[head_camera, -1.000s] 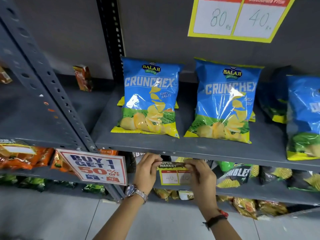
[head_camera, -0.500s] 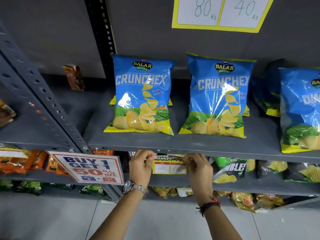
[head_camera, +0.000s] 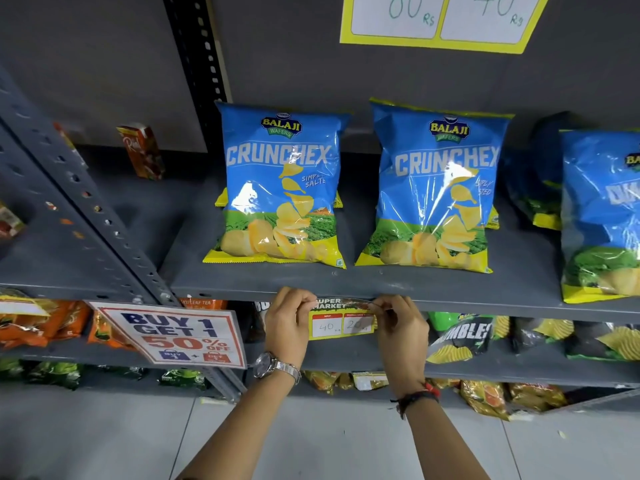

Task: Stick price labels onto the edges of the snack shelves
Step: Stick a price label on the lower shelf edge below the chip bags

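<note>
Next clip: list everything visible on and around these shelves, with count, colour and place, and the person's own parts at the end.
Small yellow paper price label: one, held at the shelf's front edge.
Grey metal shelf: one, middle.
Blue Crunchex chip bags: two fully seen, upright on that shelf; more blue bags at right, partly cut off.
Large yellow-bordered price card: one, top.
White Buy 1 Get 1 sign: one, lower left.
Red juice carton: one, back left.
Black-and-yellow snack bags: several, shelf below, right.
Orange packets: several, lower left.
Left hand: pinching the label; wristwatch.
Right hand: pinching the label; dark wristband.
</note>
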